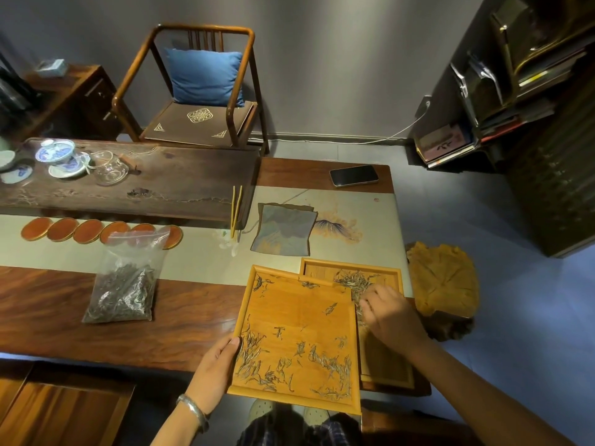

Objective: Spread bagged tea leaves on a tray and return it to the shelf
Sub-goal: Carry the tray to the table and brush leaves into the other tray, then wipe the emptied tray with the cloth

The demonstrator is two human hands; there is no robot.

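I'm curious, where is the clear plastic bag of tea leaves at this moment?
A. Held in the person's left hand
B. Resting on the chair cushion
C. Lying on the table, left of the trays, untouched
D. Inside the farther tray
C: the plastic bag of tea leaves lies on the table, to the left of the near tray, while the left hand grips that tray's edge and the right hand reaches into the farther tray.

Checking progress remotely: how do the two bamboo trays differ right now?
The near tray overlaps the far tray and is held by the left hand. Its leaves are scattered, mostly near the front; the far tray's sit piled under the right hand. Both are shallow, rimmed bamboo.
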